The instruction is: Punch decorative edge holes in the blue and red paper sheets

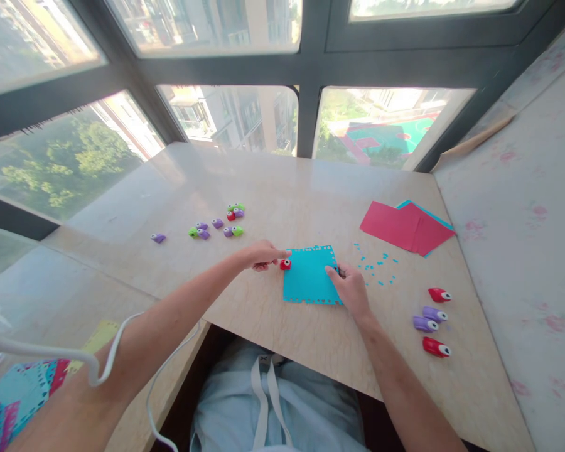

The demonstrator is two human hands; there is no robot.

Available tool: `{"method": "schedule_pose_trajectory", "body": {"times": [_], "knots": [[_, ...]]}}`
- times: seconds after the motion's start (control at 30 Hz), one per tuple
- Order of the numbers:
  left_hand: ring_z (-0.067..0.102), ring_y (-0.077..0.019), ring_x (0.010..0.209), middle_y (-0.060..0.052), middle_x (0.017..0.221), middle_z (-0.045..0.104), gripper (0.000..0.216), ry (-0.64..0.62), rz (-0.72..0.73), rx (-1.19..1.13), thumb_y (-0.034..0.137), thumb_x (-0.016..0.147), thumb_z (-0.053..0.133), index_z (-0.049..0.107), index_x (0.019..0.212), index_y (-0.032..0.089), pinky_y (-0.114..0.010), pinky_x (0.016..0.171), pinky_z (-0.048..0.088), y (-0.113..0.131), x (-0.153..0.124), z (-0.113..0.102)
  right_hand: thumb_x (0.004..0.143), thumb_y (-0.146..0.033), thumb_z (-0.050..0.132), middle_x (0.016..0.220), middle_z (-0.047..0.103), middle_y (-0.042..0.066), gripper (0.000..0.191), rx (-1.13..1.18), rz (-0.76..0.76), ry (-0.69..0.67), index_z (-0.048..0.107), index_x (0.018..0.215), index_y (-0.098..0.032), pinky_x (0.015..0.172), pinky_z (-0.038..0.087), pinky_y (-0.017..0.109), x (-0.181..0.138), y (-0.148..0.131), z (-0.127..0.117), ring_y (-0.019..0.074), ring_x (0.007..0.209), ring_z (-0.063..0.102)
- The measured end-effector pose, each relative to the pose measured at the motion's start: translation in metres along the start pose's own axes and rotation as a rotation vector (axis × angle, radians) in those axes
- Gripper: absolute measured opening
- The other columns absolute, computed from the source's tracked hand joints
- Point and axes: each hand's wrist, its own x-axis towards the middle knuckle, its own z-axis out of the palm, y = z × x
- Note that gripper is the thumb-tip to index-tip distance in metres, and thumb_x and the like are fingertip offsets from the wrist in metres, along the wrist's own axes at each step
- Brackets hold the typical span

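A blue sheet of paper (309, 276) lies in front of me, with small holes punched along its top, bottom and right edges. At its left edge sits a red craft punch (285, 265) with a white eye-like spot. My left hand (263, 255) is closed at this punch, one finger stretched along its top and the others curled. My right hand (349, 285) pinches the sheet's right edge, thumb on top and fingers mostly hidden beneath.
Blue paper bits (371, 267) are scattered right of the sheet. Red and purple punches (434, 314) stand at the right; several more punches (216, 223) sit back left. Red paper sheets (405, 226) lie back right. A white cable (94, 367) crosses near my left arm, beside punched papers (23, 392).
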Motion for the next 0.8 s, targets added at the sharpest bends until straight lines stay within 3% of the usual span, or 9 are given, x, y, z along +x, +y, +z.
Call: {"method": "schedule_pose_trajectory", "body": {"times": [0.13,0.23,0.37,0.53,0.8], "knots": [[0.056,-0.0137,0.056,-0.002,0.067,0.059,0.054,0.086,0.187,0.024,0.065,0.069,0.070,0.062,0.091,0.017,-0.023,0.050,0.042,-0.012,-0.001,0.006,0.079,-0.052,0.049,0.057,0.035,-0.004,0.036,0.019,-0.009,0.002,0.048,0.063,-0.021,0.053,0.028,0.025,0.000,0.001,0.000,0.0120,0.056,0.033],[0.060,-0.0145,0.069,-0.004,0.085,0.063,0.057,0.139,0.457,0.077,0.057,0.072,0.071,0.063,0.113,0.018,-0.024,0.061,0.047,-0.023,-0.001,0.016,0.080,-0.052,0.048,0.058,0.034,-0.004,0.035,0.023,-0.011,-0.003,0.050,0.064,-0.020,0.053,0.028,0.025,0.000,0.004,-0.001,0.0118,0.056,0.033],[0.059,-0.0154,0.081,-0.006,0.102,0.062,0.033,0.198,0.707,0.250,0.031,0.076,0.071,0.070,0.108,0.020,-0.029,0.079,0.048,-0.035,0.002,0.027,0.081,-0.052,0.048,0.058,0.034,-0.005,0.035,0.008,-0.006,-0.012,0.050,0.066,-0.020,0.053,0.027,0.025,0.001,0.006,-0.001,0.0117,0.057,0.033],[0.059,-0.0138,0.079,-0.005,0.106,0.063,0.027,0.235,0.765,0.235,0.016,0.081,0.059,0.070,0.105,0.022,-0.030,0.080,0.048,-0.041,0.006,0.034,0.081,-0.052,0.048,0.058,0.033,-0.005,0.035,0.028,-0.002,0.010,0.047,0.064,-0.021,0.053,0.027,0.025,0.000,0.005,-0.002,0.0114,0.056,0.032],[0.060,-0.0141,0.080,-0.005,0.104,0.064,0.027,0.232,0.769,0.160,0.015,0.079,0.062,0.070,0.104,0.021,-0.029,0.078,0.049,-0.043,0.009,0.032,0.080,-0.051,0.050,0.059,0.034,-0.004,0.035,0.065,0.029,0.009,0.049,0.065,-0.020,0.052,0.026,0.024,-0.001,0.002,-0.004,0.0110,0.057,0.031]]}}
